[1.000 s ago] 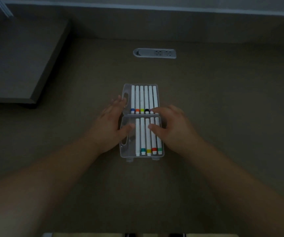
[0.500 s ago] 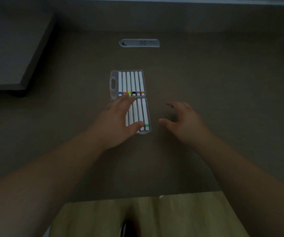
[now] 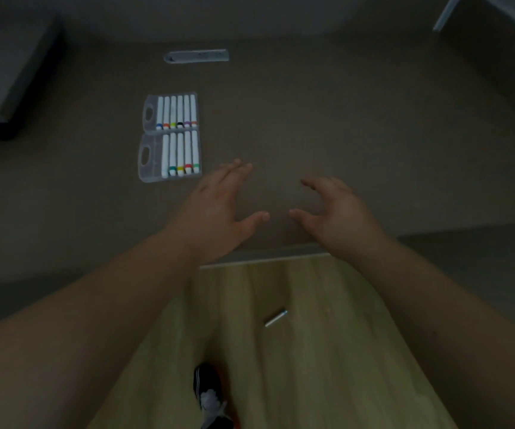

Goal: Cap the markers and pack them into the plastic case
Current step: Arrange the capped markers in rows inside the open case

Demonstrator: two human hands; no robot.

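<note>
Clear plastic case point(image 3: 169, 136) lying opened flat on the grey tabletop point(image 3: 343, 134), left of centre, its two halves hinged across the middle and both handle cut-outs at the left. Far half filled with six capped markers point(image 3: 176, 112); near half holding five point(image 3: 180, 153), a free slot apparently left beside the handle, hence packing judged one short. Colour bands all turned toward the near side, barrels parallel, so each row sits snug in its tray. One stray marker point(image 3: 276, 318) on the wooden floor point(image 3: 296, 351) below the near tabletop edge point(image 3: 265, 257), probably the missing piece; cap state too small to tell. Left hand point(image 3: 215, 212) and right hand point(image 3: 335, 216) hovering over the near edge, both empty, fingers spread and loosely bent, thumbs pointing toward each other, well apart from the case. Wide bare tabletop to the right of the case; raised shelf point(image 3: 5, 66) at far left, socket strip point(image 3: 196, 56) beyond. Shoe point(image 3: 211, 394) on the floor, near the marker's path.
</note>
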